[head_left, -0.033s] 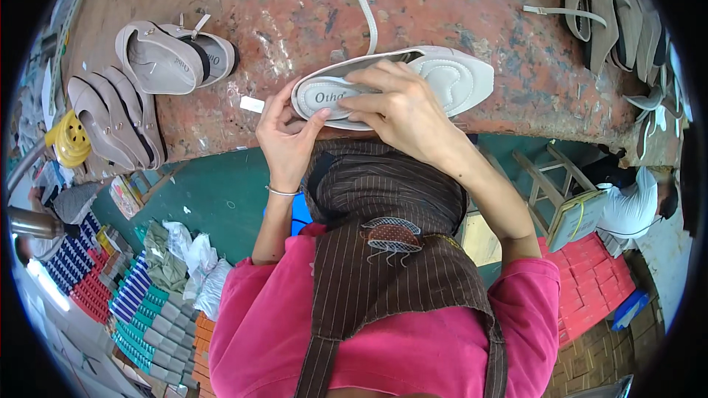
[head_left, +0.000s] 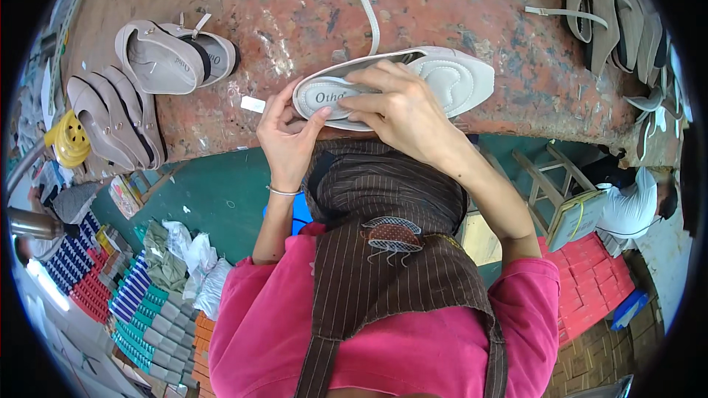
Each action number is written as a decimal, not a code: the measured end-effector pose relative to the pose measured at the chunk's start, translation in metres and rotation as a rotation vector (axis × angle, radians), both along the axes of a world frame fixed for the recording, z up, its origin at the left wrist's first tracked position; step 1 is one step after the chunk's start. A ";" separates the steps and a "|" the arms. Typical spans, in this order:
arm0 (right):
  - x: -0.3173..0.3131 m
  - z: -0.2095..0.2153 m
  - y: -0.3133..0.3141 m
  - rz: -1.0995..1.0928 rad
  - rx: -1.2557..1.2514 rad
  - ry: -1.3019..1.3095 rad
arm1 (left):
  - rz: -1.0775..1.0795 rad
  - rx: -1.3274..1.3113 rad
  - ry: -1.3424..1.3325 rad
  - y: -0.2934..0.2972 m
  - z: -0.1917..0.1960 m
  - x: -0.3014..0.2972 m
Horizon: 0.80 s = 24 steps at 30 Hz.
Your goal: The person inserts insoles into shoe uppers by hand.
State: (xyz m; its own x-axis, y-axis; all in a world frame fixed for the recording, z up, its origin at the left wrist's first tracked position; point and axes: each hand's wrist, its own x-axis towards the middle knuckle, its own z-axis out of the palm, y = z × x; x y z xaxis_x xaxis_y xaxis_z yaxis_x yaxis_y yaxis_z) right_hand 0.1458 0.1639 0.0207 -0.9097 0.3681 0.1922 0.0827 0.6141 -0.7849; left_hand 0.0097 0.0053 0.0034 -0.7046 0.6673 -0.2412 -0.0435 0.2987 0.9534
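A pale beige shoe [head_left: 479, 81] lies sideways at the table's near edge, its opening facing up. Inside it sits a stitched, cushioned insole [head_left: 328, 94] with dark lettering at the heel end. My left hand [head_left: 286, 140] grips the heel end at the left, fingers round the outer rim and thumb on the insole. Bent over the middle of the shoe, my right hand [head_left: 409, 112] has its fingertips reaching into the opening and pinching at the insole; the fingers hide what lies beneath them. A thin pale strap [head_left: 363, 4] runs from behind the shoe toward the far edge.
More beige shoes [head_left: 158, 59] and a row of similar ones [head_left: 110, 118] stand at the left, beside a yellow clog [head_left: 70, 140]. Further shoes [head_left: 605, 15] crowd the right end. A small white tag [head_left: 252, 104] lies near my left hand. A person [head_left: 638, 203] is at the right.
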 end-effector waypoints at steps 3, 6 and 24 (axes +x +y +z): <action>-0.005 -0.004 -0.002 0.000 -0.018 -0.024 | 0.022 -0.009 -0.027 0.003 -0.002 -0.001; -0.005 -0.004 -0.004 -0.003 -0.034 -0.043 | 0.059 -0.024 -0.025 0.005 -0.006 -0.002; 0.008 -0.001 -0.028 0.080 0.360 -0.239 | 0.077 -0.156 0.303 0.016 -0.017 -0.009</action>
State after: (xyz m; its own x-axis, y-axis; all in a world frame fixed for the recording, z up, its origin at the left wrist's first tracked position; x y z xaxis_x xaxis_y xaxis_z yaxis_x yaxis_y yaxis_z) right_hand 0.1543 0.1360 0.0192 -0.9670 0.2429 0.0763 0.1770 0.8568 -0.4844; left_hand 0.0008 0.0214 -0.0135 -0.8068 0.5808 -0.1082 0.2062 0.4484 0.8697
